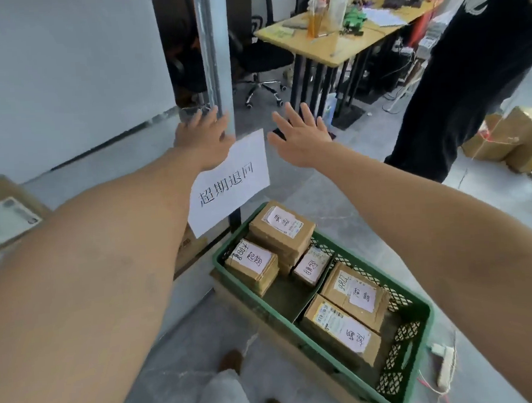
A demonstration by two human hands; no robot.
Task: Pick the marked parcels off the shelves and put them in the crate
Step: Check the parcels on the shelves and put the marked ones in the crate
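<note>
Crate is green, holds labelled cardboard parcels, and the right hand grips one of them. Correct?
No. The head view shows the right hand open, holding nothing, stretched out past the crate. The crate is green and holds labelled cardboard parcels.

There is a single view, from a wide-angle camera on the person's head, facing forward and tilted down. Both bare arms run out from the lower corners to the left hand [205, 139] and right hand [301, 137] in mid-frame. The crate [251, 291] sits close below on the right, the post [215, 48] stands just ahead, and the desk [326, 45] lies well back at the top.
</note>
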